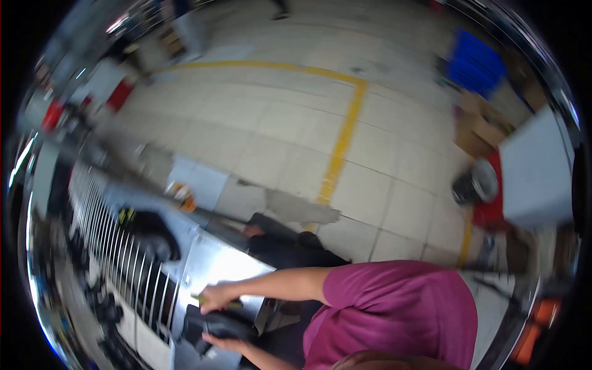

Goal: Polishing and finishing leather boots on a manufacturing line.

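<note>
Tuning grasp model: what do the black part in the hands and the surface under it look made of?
Black part: matte, dark, rubber or plastic by its dull look; blur leaves it open. The left hand is under it, the right hand above it, with a thin yellowish tool. Surface: sheet metal, seemingly bare steel, grey with bright reflections.
</note>
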Tool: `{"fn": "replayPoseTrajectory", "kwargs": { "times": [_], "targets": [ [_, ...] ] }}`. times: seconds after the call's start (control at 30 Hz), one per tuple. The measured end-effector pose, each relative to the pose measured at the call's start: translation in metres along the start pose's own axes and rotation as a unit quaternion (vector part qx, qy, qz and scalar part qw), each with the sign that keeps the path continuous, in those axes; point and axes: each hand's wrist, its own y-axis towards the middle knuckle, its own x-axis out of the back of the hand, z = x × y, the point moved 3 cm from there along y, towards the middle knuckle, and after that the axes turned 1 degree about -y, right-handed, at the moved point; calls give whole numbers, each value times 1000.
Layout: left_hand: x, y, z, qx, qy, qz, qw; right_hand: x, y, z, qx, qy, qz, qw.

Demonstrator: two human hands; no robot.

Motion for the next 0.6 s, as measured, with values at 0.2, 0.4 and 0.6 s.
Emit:
{"fn": "replayPoseTrajectory", "kwargs": {
  "times": [0.2,0.4,0.6],
  "targets": [
    [17,11,14,-17,-44,4,999,5,-8,13,-15,-4,17,1000],
    [24,6,10,-35,-50,-7,998,-3,-15,22,5,-75,5,997],
    [21,5,12,-41,-52,7,998,1,-16,23,-10,-12,7,1000]
  ]
}}
